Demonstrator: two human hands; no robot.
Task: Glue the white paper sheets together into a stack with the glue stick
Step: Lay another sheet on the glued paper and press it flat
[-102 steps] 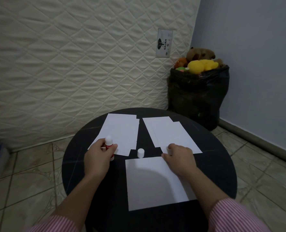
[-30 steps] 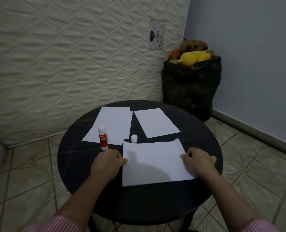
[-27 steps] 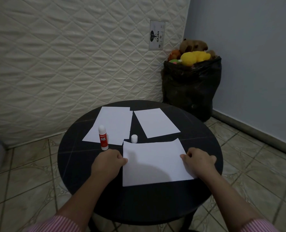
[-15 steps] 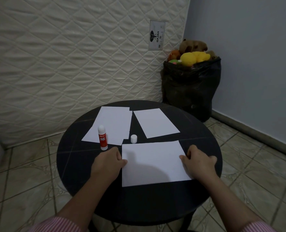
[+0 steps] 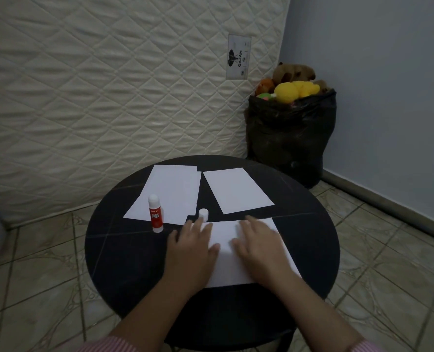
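On the round black table (image 5: 124, 255) lies a near white paper sheet (image 5: 226, 270). My left hand (image 5: 191, 247) and my right hand (image 5: 259, 247) both rest flat on it, fingers spread, holding nothing. The red-and-white glue stick (image 5: 155, 213) stands upright to the left of my left hand, uncapped. Its white cap (image 5: 203, 214) stands just beyond my left fingertips. Farther back lie a left pile of white sheets (image 5: 170, 194) and a single right sheet (image 5: 236, 190).
A quilted mattress (image 5: 109, 85) leans against the wall behind the table. A black bag (image 5: 291, 138) filled with plush toys stands in the back right corner. Tiled floor surrounds the table.
My hands have left the sheet's side edges and moved inward, now pressing flat on top of the near sheet. The glue stick, cap and far sheets have stayed put.
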